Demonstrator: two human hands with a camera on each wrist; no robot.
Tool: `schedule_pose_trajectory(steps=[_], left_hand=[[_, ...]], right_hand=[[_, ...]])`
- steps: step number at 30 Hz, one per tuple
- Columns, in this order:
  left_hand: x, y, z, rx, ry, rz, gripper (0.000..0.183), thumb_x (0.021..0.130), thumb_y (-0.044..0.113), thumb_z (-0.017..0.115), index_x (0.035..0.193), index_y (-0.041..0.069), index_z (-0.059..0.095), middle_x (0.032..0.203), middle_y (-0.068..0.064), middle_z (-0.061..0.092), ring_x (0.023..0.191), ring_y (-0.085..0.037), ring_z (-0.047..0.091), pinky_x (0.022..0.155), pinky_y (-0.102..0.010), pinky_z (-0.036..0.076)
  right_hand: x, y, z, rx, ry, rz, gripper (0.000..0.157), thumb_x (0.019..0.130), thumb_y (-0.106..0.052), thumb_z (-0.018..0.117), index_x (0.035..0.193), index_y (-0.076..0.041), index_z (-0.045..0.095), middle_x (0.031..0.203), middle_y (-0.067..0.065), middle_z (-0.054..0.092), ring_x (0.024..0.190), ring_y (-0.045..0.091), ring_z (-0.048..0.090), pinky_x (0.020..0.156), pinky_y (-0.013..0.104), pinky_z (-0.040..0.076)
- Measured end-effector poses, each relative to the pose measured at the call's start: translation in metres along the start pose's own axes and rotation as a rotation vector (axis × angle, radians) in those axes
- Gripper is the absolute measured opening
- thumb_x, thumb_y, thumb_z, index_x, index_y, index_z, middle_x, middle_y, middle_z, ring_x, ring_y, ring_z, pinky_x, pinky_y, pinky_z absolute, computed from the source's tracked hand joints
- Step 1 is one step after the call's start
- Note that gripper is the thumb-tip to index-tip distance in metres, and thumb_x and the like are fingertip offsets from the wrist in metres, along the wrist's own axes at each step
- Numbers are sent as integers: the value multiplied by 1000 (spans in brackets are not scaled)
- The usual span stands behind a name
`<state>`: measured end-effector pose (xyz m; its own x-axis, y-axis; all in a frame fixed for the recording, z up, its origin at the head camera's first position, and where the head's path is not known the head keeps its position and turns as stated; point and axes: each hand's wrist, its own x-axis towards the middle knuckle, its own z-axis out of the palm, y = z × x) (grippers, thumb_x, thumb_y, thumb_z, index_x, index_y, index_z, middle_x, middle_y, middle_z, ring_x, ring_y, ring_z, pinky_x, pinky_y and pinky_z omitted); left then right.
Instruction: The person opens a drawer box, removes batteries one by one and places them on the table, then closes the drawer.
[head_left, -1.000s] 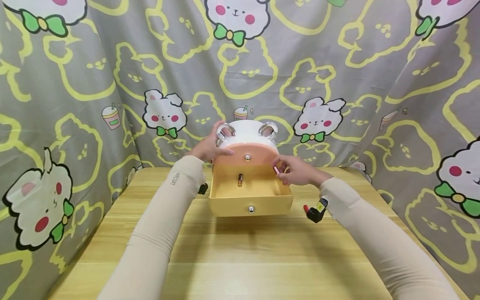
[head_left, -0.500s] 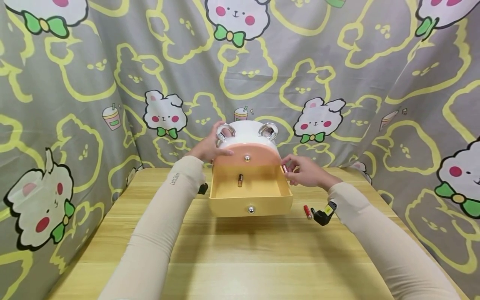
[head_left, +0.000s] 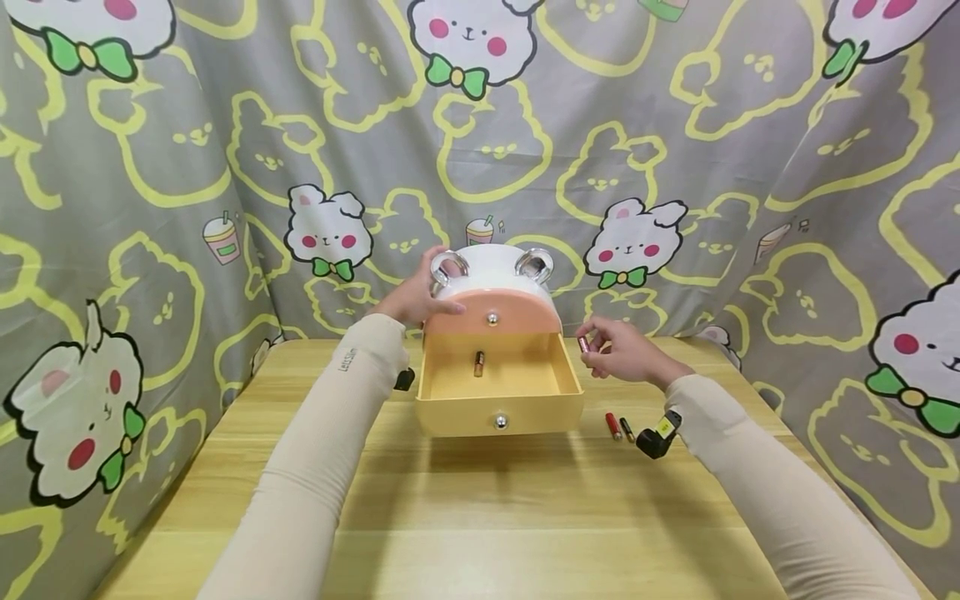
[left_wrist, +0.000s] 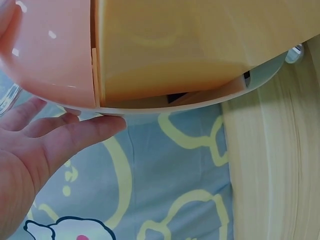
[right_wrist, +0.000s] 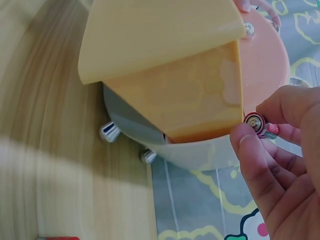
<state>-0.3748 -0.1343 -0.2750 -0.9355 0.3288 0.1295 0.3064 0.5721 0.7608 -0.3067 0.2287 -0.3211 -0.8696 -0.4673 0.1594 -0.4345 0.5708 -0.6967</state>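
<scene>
My right hand pinches a red AA-type battery just right of the pulled-out yellow drawer. In the right wrist view the battery's end shows between thumb and forefinger. One copper-and-black battery lies inside the drawer. Against the left side of the small white-and-pink cabinet rests my left hand, thumb over the pink front. The left wrist view shows that hand's fingers fairly straight along the cabinet's side.
A red battery and a black battery lie on the wooden table, right of the drawer. The black wrist camera hangs close to them. A patterned curtain stands behind and on both sides.
My right hand has moved rightward from over the drawer's right side to outside it, still pinching the red battery. Its wrist camera no longer covers the table batteries. My left hand stays put.
</scene>
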Motion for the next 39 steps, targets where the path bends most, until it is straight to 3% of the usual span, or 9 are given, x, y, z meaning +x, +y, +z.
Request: schedule_pose_trajectory(steps=[13, 24, 33, 39], left_hand=[[0, -4, -2, 19, 6, 5, 117, 73, 26, 87, 151, 36, 0, 152, -20, 25, 128, -37, 40, 107, -48, 32], [-3, 2, 0, -22, 20, -23, 117, 70, 26, 89, 150, 40, 4, 152, -23, 26, 126, -40, 42, 103, -51, 37], [-3, 5, 1, 53, 16, -17, 118, 72, 30, 87, 151, 41, 0, 151, -25, 27, 124, -42, 45, 103, -53, 36], [-5, 6, 0, 74, 12, -18, 120, 73, 32, 86, 151, 45, -4, 154, -23, 25, 126, -43, 43, 104, -54, 34]], right_hand=[[-11, 27, 8, 18, 2, 95, 31, 90, -4, 65, 118, 0, 54, 82, 12, 60, 68, 30, 65, 61, 34, 56], [-24, 51, 12, 16, 14, 132, 31, 89, -3, 64, 117, 3, 53, 80, 12, 59, 65, 24, 64, 59, 33, 56], [-37, 74, 15, 40, 17, 139, 33, 89, -2, 64, 118, 6, 52, 80, 12, 58, 65, 22, 64, 59, 32, 56], [-43, 87, 18, 24, 25, 186, 31, 89, -3, 64, 118, 5, 53, 79, 10, 58, 66, 24, 64, 59, 34, 56]])
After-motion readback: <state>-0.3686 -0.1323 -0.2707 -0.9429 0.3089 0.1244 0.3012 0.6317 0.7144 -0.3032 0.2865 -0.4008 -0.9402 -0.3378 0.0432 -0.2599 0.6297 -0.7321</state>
